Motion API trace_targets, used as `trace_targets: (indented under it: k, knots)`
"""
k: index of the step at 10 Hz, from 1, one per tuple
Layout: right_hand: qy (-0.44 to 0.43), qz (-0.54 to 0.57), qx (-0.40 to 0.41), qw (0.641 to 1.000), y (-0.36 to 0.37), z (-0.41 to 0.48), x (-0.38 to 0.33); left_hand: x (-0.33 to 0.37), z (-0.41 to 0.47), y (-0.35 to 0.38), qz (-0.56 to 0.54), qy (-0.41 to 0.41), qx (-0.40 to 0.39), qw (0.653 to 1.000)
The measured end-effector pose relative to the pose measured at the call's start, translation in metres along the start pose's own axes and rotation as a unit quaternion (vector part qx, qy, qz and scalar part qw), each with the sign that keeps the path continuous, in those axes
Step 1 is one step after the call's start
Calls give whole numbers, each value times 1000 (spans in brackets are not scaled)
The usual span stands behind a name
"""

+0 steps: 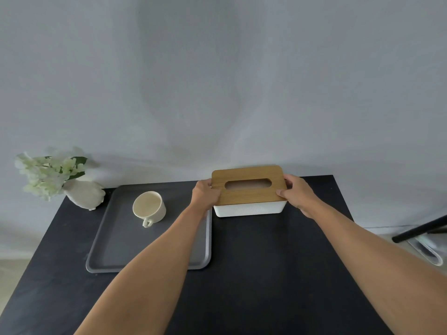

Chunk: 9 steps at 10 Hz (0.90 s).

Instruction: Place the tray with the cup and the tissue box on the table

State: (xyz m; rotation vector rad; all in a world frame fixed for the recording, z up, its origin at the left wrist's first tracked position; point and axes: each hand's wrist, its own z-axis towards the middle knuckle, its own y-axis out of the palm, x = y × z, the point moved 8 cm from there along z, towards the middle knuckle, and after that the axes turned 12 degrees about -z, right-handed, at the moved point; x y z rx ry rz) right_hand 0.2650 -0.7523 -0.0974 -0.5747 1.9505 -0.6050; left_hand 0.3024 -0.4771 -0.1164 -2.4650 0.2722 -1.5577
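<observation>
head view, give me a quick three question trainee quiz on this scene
1. True or false: the cream ceramic cup stands on the flat grey rectangular tray.
2. Which hands grip the white tissue box with the wooden lid?
A. left hand only
B. right hand only
C. both
3. Fill in: the white vase of pale flowers stands at the black table's far ____ corner.

Key
1. True.
2. C: the left hand and the right hand hold its two ends.
3. Left.
</observation>
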Motion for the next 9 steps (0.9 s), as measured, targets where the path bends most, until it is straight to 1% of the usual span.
trace_targets:
  k: [6,9]
  knots:
    - [3,5,2,1000,2,18,-6,5,25,-1,-2,5,5,1000]
    - [-20,-21,-2,1000,2,15,-13,1,30,1,14,18,15,1000]
